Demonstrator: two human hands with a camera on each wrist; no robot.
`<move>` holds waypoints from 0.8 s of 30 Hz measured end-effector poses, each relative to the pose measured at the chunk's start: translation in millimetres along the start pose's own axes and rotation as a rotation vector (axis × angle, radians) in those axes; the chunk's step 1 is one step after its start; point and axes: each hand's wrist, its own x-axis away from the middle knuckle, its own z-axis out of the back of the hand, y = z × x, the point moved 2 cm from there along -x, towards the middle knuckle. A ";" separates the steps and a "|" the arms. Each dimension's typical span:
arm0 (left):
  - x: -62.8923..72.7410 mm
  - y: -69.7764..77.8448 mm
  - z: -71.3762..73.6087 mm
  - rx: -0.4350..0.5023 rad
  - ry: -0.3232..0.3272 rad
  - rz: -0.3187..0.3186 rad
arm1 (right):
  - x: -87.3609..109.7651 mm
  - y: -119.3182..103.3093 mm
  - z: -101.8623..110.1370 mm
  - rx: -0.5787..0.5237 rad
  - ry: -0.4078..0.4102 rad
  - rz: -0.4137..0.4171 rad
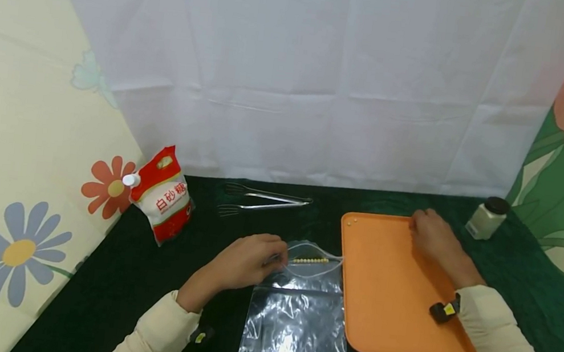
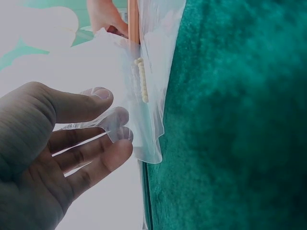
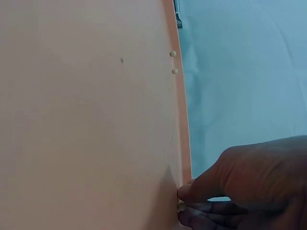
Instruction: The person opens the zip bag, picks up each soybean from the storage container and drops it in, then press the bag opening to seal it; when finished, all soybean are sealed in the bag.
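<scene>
My left hand (image 1: 247, 258) pinches the mouth of a clear zip bag (image 1: 294, 326) between thumb and fingers, and the bag's opening gapes. Inside near the top lies a row of small cream-coloured balls (image 1: 310, 260). Right of the bag is an orange tray (image 1: 402, 309), where my right hand (image 1: 437, 244) reaches to the far rim. In the right wrist view its thumb and finger close around one pale ball (image 3: 181, 206). Two more small balls (image 3: 173, 53) sit farther along the same rim, at the tray's far left corner in the head view.
Metal tongs (image 1: 269, 202) lie behind the bag. A red and white sugar pouch (image 1: 163, 195) with a white cap stands at the left. At the right back is a dark-lidded jar (image 1: 486, 219). Dark green cloth (image 1: 216, 307) covers the table, with a white sheet (image 1: 298, 74) behind.
</scene>
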 end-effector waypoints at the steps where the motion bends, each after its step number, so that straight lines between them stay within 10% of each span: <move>1: -0.1 -0.1 0.0 0.000 0.001 0.000 | 0.0 0.2 -0.2 -0.002 0.000 -0.005; 24: 0.7 0.7 0.2 0.006 0.004 -0.006 | 0.7 -3.4 12.3 0.047 -0.225 -0.069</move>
